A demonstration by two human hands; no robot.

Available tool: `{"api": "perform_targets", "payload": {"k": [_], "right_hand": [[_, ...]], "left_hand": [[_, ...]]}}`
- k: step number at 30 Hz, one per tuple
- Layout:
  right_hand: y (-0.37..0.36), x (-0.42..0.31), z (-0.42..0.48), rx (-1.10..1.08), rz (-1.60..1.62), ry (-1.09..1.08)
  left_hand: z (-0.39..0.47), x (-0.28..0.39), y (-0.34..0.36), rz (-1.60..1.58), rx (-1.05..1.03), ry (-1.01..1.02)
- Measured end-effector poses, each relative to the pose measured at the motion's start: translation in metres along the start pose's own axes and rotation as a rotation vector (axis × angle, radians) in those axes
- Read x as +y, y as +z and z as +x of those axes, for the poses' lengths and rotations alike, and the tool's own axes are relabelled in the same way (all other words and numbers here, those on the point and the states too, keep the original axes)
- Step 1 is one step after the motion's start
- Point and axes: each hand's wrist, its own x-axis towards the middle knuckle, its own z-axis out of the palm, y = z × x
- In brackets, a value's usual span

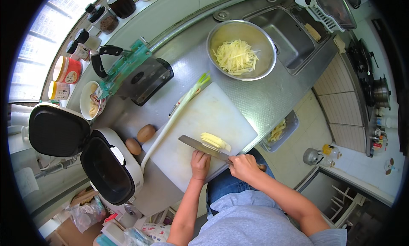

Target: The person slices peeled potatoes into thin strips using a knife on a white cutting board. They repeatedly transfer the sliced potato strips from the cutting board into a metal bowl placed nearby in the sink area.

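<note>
A kitchen knife (203, 147) lies across the front part of a white cutting board (223, 108), its handle gripped in my right hand (244, 167). My left hand (200, 163) has its fingers curled against the near side of the blade; whether it holds a piece of food there is hidden. Just beyond the blade, pale yellow slices (215, 140), possibly potato, lie overlapped. A long green onion (172, 119) rests along the board's left edge. Behind the board, a steel bowl (271, 59) holds a heap of pale yellow shreds (235, 57).
Two brown eggs (146, 133) and an open-lidded black-lined appliance (135, 169) are left of the board. A knife holder (127, 67) stands behind, near a small bowl (84, 102). The sink (284, 31) is at back right; a bin with peelings (289, 131) is below the counter edge.
</note>
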Motion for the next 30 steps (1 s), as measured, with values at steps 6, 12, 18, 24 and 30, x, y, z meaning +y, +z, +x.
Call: {"api": "perform_targets", "payload": {"k": [6, 12, 18, 24, 30], "right_hand": [[0.001, -0.004, 0.01, 0.116, 0.154, -0.003], [-0.028, -0.006, -0.025, 0.032, 0.024, -0.002], [-0.037, 0.002, -0.045, -0.021, -0.021, 0.038], [-0.026, 0.002, -0.029, 0.013, -0.006, 0.004], [0.009, 0.0, 0.007, 0.059, 0.055, 0.012]], "left_hand": [[0.01, 0.009, -0.003, -0.007, 0.04, 0.026], [0.0, 0.001, 0.0, 0.005, 0.015, -0.002], [0.005, 0.004, -0.001, -0.029, 0.027, -0.004], [0.002, 0.002, 0.0, -0.02, 0.013, -0.014], [0.005, 0.002, -0.001, -0.013, 0.036, 0.009]]}}
